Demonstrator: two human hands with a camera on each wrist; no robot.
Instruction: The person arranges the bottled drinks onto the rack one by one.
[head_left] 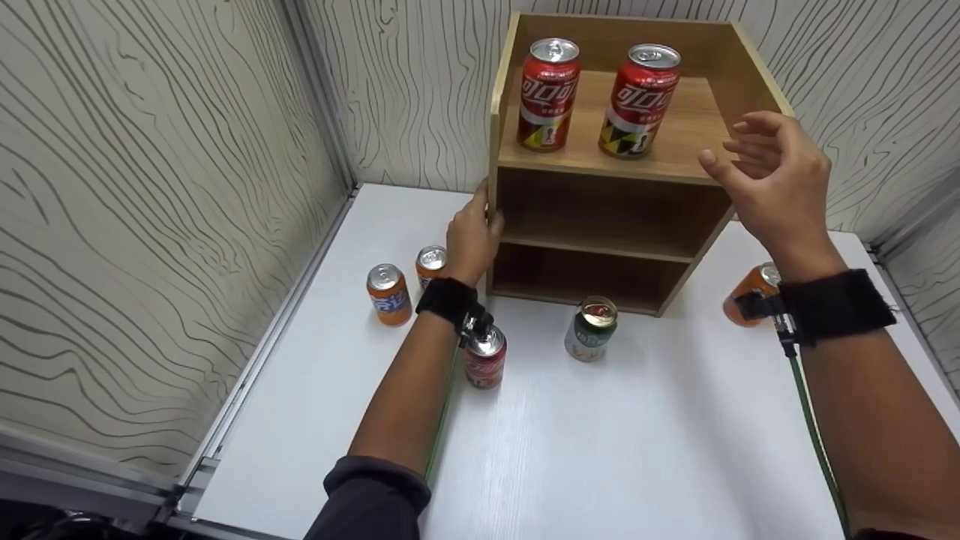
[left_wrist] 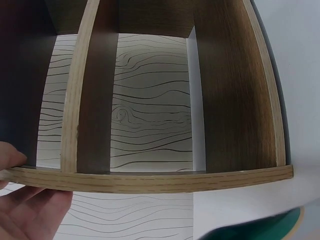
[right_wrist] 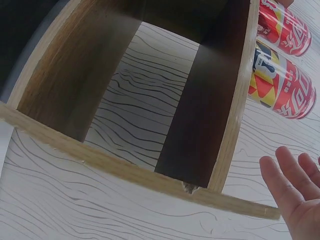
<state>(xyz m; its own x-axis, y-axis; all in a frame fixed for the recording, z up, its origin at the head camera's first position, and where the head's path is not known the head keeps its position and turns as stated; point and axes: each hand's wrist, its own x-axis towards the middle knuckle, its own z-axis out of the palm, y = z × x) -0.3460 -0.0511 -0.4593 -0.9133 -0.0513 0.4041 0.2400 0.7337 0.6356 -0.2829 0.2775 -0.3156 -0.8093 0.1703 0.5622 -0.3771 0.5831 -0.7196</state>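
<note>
A wooden shelf unit [head_left: 600, 250] stands towards the back of the white table. My left hand [head_left: 471, 241] grips its left side panel, and in the left wrist view the thumb is inside the panel [left_wrist: 150, 182] with the fingers outside. Beside the upper right side, my right hand [head_left: 787, 176] holds nothing; its fingers are spread and loosely bent. The right wrist view shows those fingers [right_wrist: 287, 185] apart from the wood. On the top board stand two red cola cans, one on the left [head_left: 550, 94] and one nearer the middle [head_left: 641, 101], both upright.
Left of the shelf stand two orange cans [head_left: 388, 296], one partly behind my left wrist. A red can [head_left: 485, 364] is by my left forearm. A dark green can [head_left: 591, 334] stands before the shelf. Another orange can [head_left: 742, 296] is partly hidden behind my right wrist. Patterned walls [head_left: 420, 97] enclose the table.
</note>
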